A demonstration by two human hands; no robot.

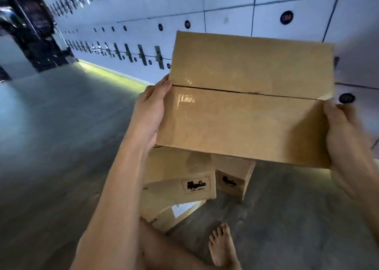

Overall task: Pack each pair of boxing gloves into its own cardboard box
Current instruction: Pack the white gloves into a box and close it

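Observation:
A closed brown cardboard box [246,105] is held up in the air in front of me, its two top flaps meeting along a seam covered with clear tape. My left hand [150,113] grips its left end and my right hand [344,132] grips its right end. Below it on the floor stand other closed cardboard boxes: one with a printed label [180,173], a second behind it to the right [233,177], and a third lower down [170,216]. No boxing gloves are in sight.
A wall of white lockers [225,9] with round number tags and metal latches runs behind the boxes. The grey floor [61,136] stretches to the left. My bare foot [221,247] and leg lie near the bottom, next to the lowest box.

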